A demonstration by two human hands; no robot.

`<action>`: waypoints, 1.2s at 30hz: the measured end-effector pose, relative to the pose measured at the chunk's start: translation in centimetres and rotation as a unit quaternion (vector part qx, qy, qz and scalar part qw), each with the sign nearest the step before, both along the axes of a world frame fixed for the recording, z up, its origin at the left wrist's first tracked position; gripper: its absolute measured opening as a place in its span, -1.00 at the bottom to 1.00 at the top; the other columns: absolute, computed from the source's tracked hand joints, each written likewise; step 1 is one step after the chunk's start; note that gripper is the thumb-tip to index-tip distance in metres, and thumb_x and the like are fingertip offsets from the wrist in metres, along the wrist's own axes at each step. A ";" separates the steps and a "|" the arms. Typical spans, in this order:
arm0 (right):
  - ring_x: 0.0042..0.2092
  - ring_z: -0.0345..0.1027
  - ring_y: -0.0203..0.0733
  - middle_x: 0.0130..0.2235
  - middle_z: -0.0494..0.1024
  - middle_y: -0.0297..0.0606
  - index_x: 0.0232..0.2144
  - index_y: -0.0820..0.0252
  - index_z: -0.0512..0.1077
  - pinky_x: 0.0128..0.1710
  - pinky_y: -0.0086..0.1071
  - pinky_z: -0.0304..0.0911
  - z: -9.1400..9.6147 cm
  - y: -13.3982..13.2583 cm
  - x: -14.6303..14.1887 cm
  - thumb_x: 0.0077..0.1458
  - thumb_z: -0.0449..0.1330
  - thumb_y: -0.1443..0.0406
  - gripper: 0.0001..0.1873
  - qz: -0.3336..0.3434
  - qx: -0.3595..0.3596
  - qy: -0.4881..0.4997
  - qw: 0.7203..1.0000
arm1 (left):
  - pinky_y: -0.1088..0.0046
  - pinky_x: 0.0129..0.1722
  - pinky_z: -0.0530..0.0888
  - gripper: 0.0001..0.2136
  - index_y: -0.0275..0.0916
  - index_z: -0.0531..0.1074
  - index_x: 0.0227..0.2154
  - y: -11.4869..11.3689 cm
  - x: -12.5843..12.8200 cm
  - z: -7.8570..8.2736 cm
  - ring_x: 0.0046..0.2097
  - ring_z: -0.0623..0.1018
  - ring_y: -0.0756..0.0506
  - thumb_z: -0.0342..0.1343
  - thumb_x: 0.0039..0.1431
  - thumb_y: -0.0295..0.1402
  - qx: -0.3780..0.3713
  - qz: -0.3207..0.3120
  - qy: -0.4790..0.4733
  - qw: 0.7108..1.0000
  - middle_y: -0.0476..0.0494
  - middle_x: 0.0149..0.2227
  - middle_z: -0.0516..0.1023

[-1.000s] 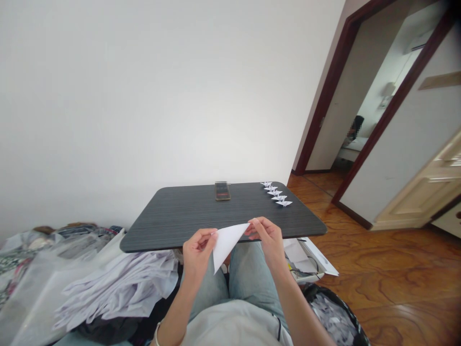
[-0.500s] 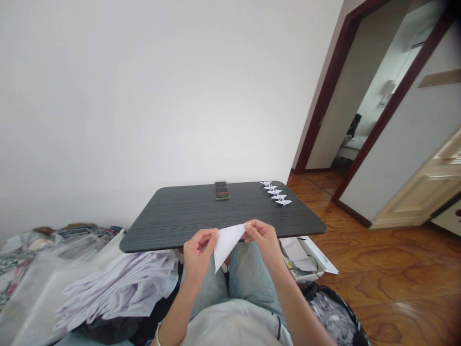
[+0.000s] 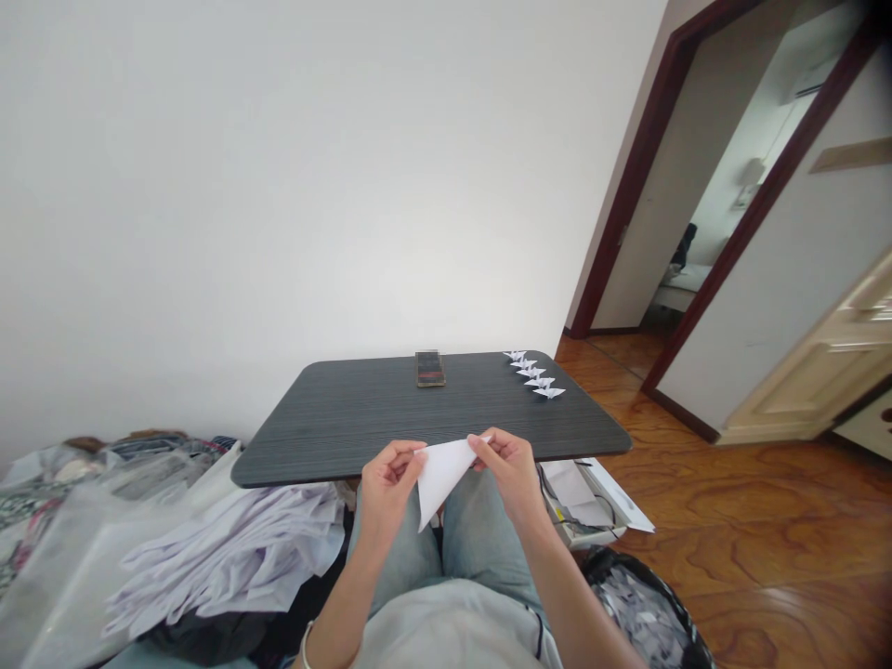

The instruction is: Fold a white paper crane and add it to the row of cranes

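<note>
A white sheet of paper folded into a triangle point(image 3: 441, 474) is held up over my lap, just off the table's near edge, one point hanging down. My left hand point(image 3: 388, 483) pinches its left corner between thumb and fingers. At the upper right corner my right hand point(image 3: 507, 465) grips the paper the same way. Beyond, on the dark table point(image 3: 362, 409), several small folded paper cranes point(image 3: 535, 373) stand in a row along the right side. A phone-like dark rectangular object point(image 3: 430, 369) lies at the table's far edge.
A heap of pale cloth or paper point(image 3: 237, 553) lies to the left, beside clear plastic bags point(image 3: 76, 567). Below the table on the right are a white box with cables point(image 3: 589, 506) and a black bag of paper scraps point(image 3: 645, 609). A white wall point(image 3: 334, 177) rises behind the table.
The right hand has shifted slightly along the paper's upper edge, its thumb now farther in from the corner. The left hand has moved slightly right, still pinching the paper.
</note>
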State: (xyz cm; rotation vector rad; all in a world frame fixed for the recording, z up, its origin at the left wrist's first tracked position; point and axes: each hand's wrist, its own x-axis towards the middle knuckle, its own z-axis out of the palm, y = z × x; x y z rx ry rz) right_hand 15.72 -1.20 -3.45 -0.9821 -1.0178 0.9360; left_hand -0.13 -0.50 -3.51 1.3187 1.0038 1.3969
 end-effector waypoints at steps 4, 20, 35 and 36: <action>-0.58 0.24 -0.36 -0.65 0.41 -0.39 -0.65 0.24 0.38 -0.61 -0.53 0.15 -0.1 0.0 -0.1 -0.12 0.27 0.16 -0.72 0.003 -0.005 -0.002 1.000 | 0.59 -0.53 0.30 -0.75 -0.31 0.44 -0.34 0.0 0.3 0.0 -0.49 0.44 0.02 0.22 -0.10 -0.28 -0.023 -0.033 -0.009 0.999 -0.08 -0.48 0.54; -0.53 0.35 -0.32 -0.59 0.47 -0.34 -0.47 0.22 0.49 -0.60 -0.53 0.21 0.1 0.0 0.8 -0.02 0.21 0.18 -0.79 -0.010 0.044 0.012 0.999 | 0.63 -0.62 0.29 -0.73 -0.31 0.44 -0.34 0.1 -0.3 -0.1 -0.57 0.44 0.05 0.25 -0.12 -0.28 -0.090 -0.065 -0.063 0.992 -0.06 -0.51 0.58; -0.51 0.37 -0.33 -0.53 0.49 -0.33 -0.43 0.17 0.50 -0.63 -0.54 0.23 0.8 -0.9 1.1 0.01 0.22 0.27 -0.91 0.057 0.148 0.046 0.986 | 0.65 -0.65 0.31 -0.72 -0.32 0.46 -0.43 -1.3 -0.2 2.3 -0.61 0.44 0.06 0.32 -0.25 -0.31 -0.106 -0.055 -0.107 0.987 -0.04 -0.58 0.56; -0.51 0.37 -0.34 -0.52 0.49 -0.33 -0.43 0.16 0.50 -0.63 -0.54 0.22 0.8 -1.0 1.1 0.01 0.22 0.28 -0.92 0.053 0.152 0.048 0.986 | 0.65 -0.65 0.31 -0.72 -0.32 0.46 -0.43 -1.4 -0.2 2.5 -0.61 0.44 0.06 0.32 -0.26 -0.31 -0.106 -0.053 -0.110 0.987 -0.04 -0.59 0.56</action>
